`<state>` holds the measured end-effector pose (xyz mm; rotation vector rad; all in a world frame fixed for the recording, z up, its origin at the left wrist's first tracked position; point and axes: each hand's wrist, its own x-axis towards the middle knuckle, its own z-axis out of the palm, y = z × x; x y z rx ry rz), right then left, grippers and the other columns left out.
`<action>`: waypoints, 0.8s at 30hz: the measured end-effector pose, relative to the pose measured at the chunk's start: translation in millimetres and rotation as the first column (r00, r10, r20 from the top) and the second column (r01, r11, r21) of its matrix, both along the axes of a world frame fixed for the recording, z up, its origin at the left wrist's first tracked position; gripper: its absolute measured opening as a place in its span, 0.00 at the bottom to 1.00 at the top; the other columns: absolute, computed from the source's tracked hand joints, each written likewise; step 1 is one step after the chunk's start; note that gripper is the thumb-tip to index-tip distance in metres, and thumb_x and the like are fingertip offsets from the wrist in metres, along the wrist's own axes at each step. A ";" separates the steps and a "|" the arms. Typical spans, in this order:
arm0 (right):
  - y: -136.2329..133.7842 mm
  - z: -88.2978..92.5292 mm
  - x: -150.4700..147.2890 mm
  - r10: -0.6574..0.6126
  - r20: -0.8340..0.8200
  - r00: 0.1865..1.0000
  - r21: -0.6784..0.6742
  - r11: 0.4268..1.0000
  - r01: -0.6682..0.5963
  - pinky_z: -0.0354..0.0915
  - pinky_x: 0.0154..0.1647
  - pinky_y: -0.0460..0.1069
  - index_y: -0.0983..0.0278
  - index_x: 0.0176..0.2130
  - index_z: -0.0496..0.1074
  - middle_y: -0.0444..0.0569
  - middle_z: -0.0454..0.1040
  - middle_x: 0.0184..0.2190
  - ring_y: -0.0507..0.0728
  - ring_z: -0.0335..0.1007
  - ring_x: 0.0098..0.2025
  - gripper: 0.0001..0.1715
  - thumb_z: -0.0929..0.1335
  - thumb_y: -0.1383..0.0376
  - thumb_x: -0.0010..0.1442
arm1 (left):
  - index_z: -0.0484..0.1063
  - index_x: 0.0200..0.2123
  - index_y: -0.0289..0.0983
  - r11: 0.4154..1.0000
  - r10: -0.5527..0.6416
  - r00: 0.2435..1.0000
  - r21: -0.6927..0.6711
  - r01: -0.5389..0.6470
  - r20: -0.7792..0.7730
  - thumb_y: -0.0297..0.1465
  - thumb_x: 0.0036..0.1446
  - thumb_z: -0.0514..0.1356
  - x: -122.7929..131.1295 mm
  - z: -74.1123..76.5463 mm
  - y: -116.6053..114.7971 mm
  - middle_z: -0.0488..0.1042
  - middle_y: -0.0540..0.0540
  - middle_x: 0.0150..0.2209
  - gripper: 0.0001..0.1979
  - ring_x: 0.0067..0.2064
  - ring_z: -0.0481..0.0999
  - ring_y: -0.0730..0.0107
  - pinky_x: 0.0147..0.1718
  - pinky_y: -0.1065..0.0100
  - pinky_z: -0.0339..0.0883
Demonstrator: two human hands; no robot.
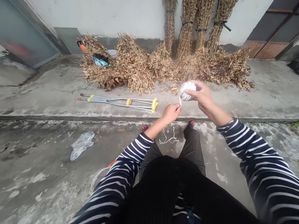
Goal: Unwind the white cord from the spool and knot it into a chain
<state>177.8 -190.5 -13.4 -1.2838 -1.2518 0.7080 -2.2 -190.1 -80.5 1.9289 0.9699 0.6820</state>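
My right hand (202,95) is wrapped round a ball of white string (186,91), held up in front of me over the concrete step. A strand leads down from the ball to my left hand (171,112), whose fingers are pinched closed on it. Below that hand, loose white string (170,139) dangles in thin, crinkled loops between my legs. The strand's path inside the left fingers is hidden.
A pair of crutches (116,102) lies on the concrete step (46,102). Dried plants (140,68) are heaped behind, with tied bundles (187,28) leaning on the wall. A clear plastic bag (82,144) lies on the lower ground at left, and a pale container (98,178) is partly behind my left sleeve.
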 end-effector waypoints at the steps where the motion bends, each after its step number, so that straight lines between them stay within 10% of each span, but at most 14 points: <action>1: -0.3 -2.5 -1.4 0.010 -0.073 0.997 -0.051 0.999 -0.014 0.78 0.42 0.62 0.63 0.50 0.76 0.53 0.79 0.46 0.63 0.76 0.44 0.44 0.83 0.50 0.36 | 0.74 0.31 0.36 0.999 0.025 0.997 0.047 -0.021 -0.072 0.28 0.65 0.54 -1.0 -1.3 1.3 0.78 0.49 0.26 0.12 0.27 0.74 0.72 0.32 0.71 0.63; 4: -0.5 -8.7 -4.7 0.023 -0.157 0.987 -0.116 0.992 -0.042 0.78 0.38 0.61 0.62 0.50 0.77 0.52 0.79 0.46 0.62 0.76 0.40 0.43 0.82 0.48 0.38 | 0.76 0.33 0.36 0.979 0.103 0.973 0.192 -0.063 -0.205 0.28 0.67 0.52 -1.2 -4.4 -1.7 0.79 0.46 0.29 0.14 0.31 0.76 0.67 0.34 0.69 0.61; 15: -7.5 -48.9 11.4 0.002 0.370 0.929 0.159 0.985 -0.066 0.61 0.69 0.66 0.61 0.54 0.80 0.57 0.76 0.57 0.70 0.69 0.63 0.54 0.81 0.36 0.35 | 0.81 0.37 0.35 0.873 0.055 0.836 0.433 0.226 -0.547 0.32 0.67 0.52 -17.8 39.2 -5.4 0.80 0.41 0.30 0.17 0.32 0.75 0.60 0.33 0.64 0.60; 24: -14.5 -58.9 17.3 0.303 0.287 0.909 -0.085 0.953 -0.291 0.60 0.70 0.65 0.62 0.52 0.82 0.56 0.78 0.55 0.68 0.72 0.60 0.51 0.84 0.42 0.32 | 0.77 0.31 0.36 0.692 -0.054 0.810 0.563 0.452 -0.583 0.29 0.64 0.55 -25.3 64.0 21.1 0.77 0.43 0.29 0.13 0.36 0.75 0.63 0.42 0.62 0.66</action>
